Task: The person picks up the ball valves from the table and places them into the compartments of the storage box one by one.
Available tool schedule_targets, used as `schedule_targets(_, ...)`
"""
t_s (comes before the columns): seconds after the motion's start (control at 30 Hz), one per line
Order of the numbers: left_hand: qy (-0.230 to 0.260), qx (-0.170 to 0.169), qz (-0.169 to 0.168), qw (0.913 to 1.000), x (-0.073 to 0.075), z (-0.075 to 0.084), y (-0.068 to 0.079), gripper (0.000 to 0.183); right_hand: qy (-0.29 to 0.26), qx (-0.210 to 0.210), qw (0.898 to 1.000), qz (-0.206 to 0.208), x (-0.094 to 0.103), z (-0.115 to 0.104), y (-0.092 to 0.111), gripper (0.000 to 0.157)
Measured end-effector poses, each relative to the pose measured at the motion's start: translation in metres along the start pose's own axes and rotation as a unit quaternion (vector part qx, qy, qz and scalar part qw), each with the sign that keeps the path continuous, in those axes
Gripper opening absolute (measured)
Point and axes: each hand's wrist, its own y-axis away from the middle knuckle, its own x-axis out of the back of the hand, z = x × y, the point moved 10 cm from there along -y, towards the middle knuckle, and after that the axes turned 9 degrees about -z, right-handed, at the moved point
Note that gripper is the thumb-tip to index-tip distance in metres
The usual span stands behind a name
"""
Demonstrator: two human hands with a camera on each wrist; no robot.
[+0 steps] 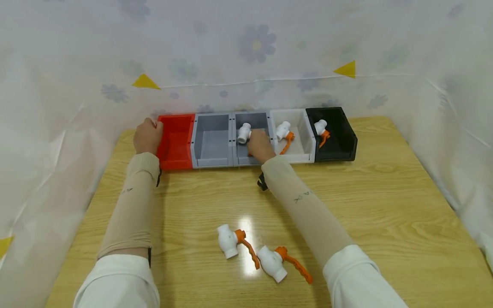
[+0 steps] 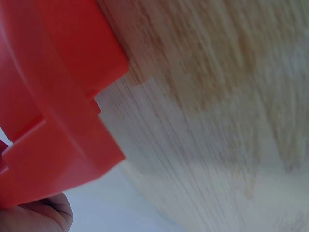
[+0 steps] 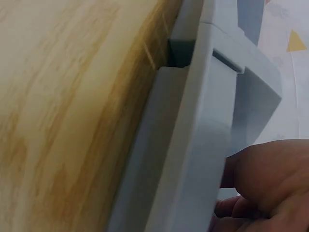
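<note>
Your white sleeves (image 1: 117, 280) lie nearest the head camera; between them, one orange-handled valve (image 1: 228, 241) and a second valve (image 1: 271, 264) rest close together on the wooden table (image 1: 192, 196). Your left hand (image 1: 148, 136) pinches the side wall of the red bin (image 1: 175, 164). Your right hand (image 1: 260, 146) reaches into the gray bin (image 1: 246, 161) next to the white bin (image 1: 304, 145), over a third valve (image 1: 244, 133) lying inside; I can't tell whether its fingers hold it. The white bin and black bin (image 1: 343, 141) contain one valve each. In the left wrist view, your bent fingers meet the red wall. In the right wrist view, your fingers curl beyond the gray wall, their tips hidden.
</note>
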Motion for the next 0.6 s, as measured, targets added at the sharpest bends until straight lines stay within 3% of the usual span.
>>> schedule_targets(0.6, 0.000, -0.005, 0.002, 1.0000, -0.0001, 0.0000, -0.0020, 0.033, 0.006, 0.011, 0.999, 0.035, -0.0055, 0.0042, -0.0053, 0.018)
